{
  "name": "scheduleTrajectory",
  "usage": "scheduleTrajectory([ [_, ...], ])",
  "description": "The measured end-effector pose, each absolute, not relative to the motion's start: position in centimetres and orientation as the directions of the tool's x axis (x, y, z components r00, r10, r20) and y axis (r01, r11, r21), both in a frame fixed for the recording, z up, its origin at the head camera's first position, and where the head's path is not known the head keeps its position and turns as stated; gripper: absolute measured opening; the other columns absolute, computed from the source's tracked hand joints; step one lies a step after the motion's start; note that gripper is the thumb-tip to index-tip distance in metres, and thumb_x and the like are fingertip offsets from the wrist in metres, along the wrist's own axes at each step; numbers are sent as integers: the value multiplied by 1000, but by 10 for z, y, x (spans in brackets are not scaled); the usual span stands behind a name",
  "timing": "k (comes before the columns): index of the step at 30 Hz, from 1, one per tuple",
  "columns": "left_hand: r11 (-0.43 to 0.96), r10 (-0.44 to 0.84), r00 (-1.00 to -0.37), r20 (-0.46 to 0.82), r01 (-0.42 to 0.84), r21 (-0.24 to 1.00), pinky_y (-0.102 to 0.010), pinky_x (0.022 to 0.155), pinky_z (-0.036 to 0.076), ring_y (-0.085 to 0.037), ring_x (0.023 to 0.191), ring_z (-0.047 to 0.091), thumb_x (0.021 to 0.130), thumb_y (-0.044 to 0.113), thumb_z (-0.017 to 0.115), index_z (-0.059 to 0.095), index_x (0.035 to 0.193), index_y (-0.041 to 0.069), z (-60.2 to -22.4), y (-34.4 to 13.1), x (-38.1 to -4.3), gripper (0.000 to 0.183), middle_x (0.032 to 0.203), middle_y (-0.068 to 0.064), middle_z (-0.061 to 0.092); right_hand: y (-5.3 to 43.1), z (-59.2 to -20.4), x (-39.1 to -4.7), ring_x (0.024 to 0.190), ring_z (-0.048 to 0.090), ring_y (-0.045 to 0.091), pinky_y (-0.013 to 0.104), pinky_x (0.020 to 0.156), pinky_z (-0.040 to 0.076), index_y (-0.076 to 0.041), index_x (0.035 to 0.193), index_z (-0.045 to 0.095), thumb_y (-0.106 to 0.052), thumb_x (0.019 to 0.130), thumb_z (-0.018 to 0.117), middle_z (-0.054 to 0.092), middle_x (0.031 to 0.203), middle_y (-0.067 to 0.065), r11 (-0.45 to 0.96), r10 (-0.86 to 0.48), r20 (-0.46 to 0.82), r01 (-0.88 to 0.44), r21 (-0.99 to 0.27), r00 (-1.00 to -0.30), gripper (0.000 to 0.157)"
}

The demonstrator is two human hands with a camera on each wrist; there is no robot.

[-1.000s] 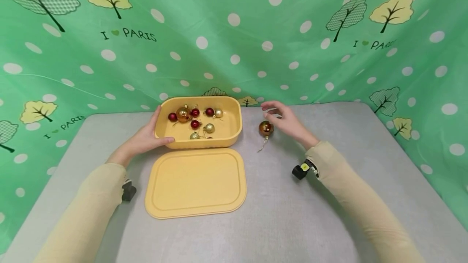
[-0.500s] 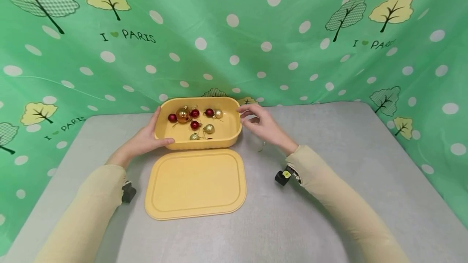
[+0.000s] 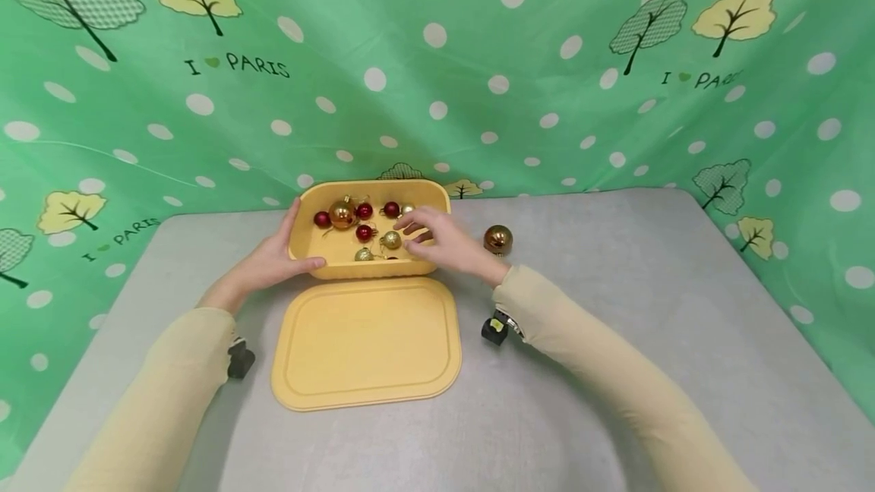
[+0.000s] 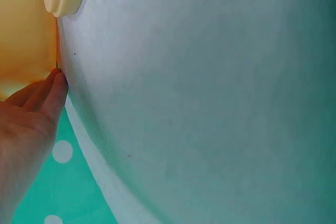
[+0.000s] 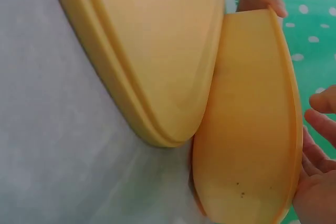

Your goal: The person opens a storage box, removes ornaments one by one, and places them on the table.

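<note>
My left hand (image 3: 270, 257) grips the left end of a yellow plastic box (image 3: 372, 270), its thumb along the front wall. In the left wrist view its fingers (image 4: 52, 95) lie against the box's side. Over the box's right end reaches my right hand (image 3: 447, 240), fingers apart and nothing between them, the fingertips close to a glittery gold bauble (image 3: 391, 240). Inside the box lie several small red baubles, such as a red bauble (image 3: 364, 233), and a larger shiny gold bauble (image 3: 342, 214). The right wrist view shows the right hand (image 5: 320, 150) beside the box's rim.
A yellow lid (image 3: 369, 344) lies flat in front of the box on the grey table (image 3: 547, 416). Right of the box, behind the right forearm, sits a large brownish-gold bauble (image 3: 498, 238). A green dotted curtain (image 3: 478, 44) hangs along the table's back and sides.
My right hand has moved left, from above the brownish-gold bauble on the table to over the box's right end. The left hand and the box have stayed in place.
</note>
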State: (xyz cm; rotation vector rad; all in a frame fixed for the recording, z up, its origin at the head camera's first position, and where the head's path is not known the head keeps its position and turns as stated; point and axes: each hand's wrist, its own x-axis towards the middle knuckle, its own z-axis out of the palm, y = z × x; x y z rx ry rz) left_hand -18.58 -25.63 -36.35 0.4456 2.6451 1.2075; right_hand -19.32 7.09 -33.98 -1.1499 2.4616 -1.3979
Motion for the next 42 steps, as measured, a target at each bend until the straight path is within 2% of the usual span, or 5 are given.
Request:
scheduleTrajectory([
  [18,616,348,-936,-54,185,766,-60,109,18,-55,135,18,80,25,78,-19,152,15,-361,-257,-185,121,155,-31,-2,33,-335,-212,89,66,17,25,80,50,1,112,67,-14,88,71,67,106,11,648,-567,22,-463,-606,-823,29],
  [22,619,348,-936,-52,188,762,-60,109,18,-55,134,19,81,25,78,-18,152,14,-361,-257,-184,121,154,-32,-1,28,-336,-214,89,65,16,26,80,49,-2,109,68,-13,88,71,68,104,9,653,-572,-6,-451,-609,-820,24],
  [29,619,349,-936,-51,189,762,-60,110,16,-55,135,16,81,26,78,-19,152,13,-363,-256,-185,120,155,-31,-3,21,-340,-217,98,62,19,26,83,48,-1,119,63,-10,87,71,65,111,10,624,-602,-96,-393,-675,-792,34],
  [37,631,342,-938,-56,185,753,-61,109,17,-57,134,19,81,27,77,-19,152,13,-362,-255,-184,120,154,-33,0,21,-342,-219,94,63,18,22,79,49,-1,108,67,-2,88,67,68,101,9,598,-636,-116,-392,-699,-763,19],
  [42,631,336,-940,-61,177,755,-60,110,16,-56,134,18,82,26,77,-19,152,13,-362,-255,-184,119,154,-33,0,19,-342,-219,95,62,19,21,80,49,0,108,67,-3,89,68,67,103,9,588,-648,-129,-386,-711,-750,20],
])
